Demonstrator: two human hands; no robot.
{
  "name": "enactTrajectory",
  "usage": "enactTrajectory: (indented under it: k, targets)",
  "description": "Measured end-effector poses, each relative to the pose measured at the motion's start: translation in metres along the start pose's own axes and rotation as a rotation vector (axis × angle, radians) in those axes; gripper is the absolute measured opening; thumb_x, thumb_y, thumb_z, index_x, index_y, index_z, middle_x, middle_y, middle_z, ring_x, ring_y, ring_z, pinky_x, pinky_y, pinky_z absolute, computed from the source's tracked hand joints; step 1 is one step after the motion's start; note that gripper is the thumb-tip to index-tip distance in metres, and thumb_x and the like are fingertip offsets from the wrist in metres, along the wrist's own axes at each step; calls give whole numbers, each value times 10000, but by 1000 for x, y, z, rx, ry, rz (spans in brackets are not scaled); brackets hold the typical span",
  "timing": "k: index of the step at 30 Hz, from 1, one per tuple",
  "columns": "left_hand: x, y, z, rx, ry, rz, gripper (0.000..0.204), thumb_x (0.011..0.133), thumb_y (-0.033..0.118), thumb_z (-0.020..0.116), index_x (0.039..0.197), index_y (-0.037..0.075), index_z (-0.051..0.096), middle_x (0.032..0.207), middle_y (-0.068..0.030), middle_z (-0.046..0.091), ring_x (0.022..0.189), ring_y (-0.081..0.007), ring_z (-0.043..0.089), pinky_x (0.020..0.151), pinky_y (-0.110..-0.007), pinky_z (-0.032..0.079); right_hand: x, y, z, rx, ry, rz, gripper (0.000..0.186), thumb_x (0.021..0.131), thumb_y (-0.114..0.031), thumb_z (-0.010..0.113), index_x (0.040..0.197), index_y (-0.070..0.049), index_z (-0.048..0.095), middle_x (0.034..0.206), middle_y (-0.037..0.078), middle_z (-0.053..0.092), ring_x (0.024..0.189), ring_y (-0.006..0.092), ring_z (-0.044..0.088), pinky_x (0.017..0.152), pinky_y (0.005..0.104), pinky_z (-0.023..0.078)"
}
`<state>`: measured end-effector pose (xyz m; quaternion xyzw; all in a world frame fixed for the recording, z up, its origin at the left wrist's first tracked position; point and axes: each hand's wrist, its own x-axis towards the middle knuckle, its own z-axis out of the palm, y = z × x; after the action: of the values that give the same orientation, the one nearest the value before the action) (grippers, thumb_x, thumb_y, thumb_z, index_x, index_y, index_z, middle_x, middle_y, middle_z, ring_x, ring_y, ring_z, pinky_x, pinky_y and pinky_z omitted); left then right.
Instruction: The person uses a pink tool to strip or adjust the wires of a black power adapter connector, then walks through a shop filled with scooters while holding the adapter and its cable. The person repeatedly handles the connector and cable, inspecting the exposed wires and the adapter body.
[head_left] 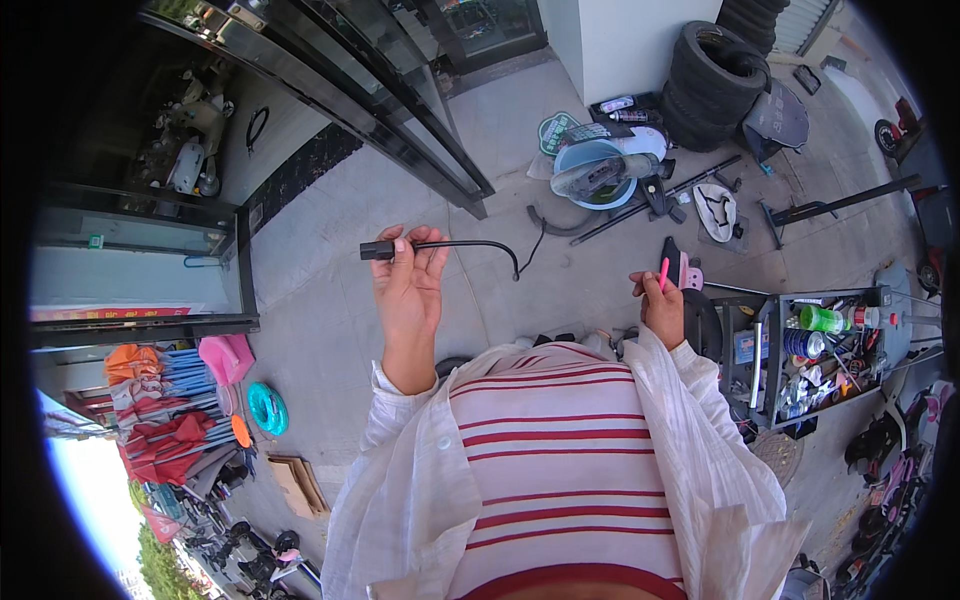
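One left hand [412, 295] extended, palm showing, grip pinching black cable connector [377, 251], right hand [662, 308] curled, pinching pink stick [664, 270]

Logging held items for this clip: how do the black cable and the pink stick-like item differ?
Shape: the black cable bends along its length and has a blocky connector; the pink stick-like item looks straight and slim.
Size: the cable is clearly longer than the pink item's visible part.
Shared: both are held, the cable in the left grip, the pink item in the right grip.
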<state>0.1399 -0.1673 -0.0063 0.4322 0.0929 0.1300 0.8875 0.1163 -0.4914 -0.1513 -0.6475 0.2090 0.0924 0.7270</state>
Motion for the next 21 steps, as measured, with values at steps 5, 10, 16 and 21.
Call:
enactTrajectory:
  k: [5, 10, 16, 21]
  targets:
    - [20, 1, -17, -355, 16, -104, 237, 969, 167, 533, 1170, 44, 510, 1058, -99, 616, 1021, -226, 620, 960, -427, 516, -10, -20, 18, -55, -513, 414, 541, 978, -460, 443, 1006, 31, 669, 899, 126, 709, 480, 66, 324, 425, 229, 297]
    - [19, -5, -6, -481, -225, -300, 270, 980, 154, 508, 1198, -5, 497, 967, -68, 585, 917, -197, 599, 924, -368, 522, 6, 12, 21, 951, -484, 590, 481, 1015, -428, 388, 1164, 6, 529, 1123, 127, 656, 474, 56, 224, 412, 198, 237]
    - [61, -16, -57, -139, 52, -373, 254, 984, 183, 510, 1105, -39, 527, 836, -45, 533, 741, -151, 510, 739, -286, 489, 25, 12, -14, 1255, -173, 270, 278, 1014, -312, 432, 1110, -74, 539, 851, 9, 562, 470, 57, 275, 418, 216, 241]
    - [154, -24, -116, 75, 222, -383, 227, 1007, 192, 439, 861, 28, 494, 796, -53, 535, 675, -148, 491, 668, -291, 481, 12, 9, -42, 1200, 237, 38, 246, 1010, -301, 451, 1074, -79, 536, 829, 3, 533, 462, 53, 271, 419, 217, 245]
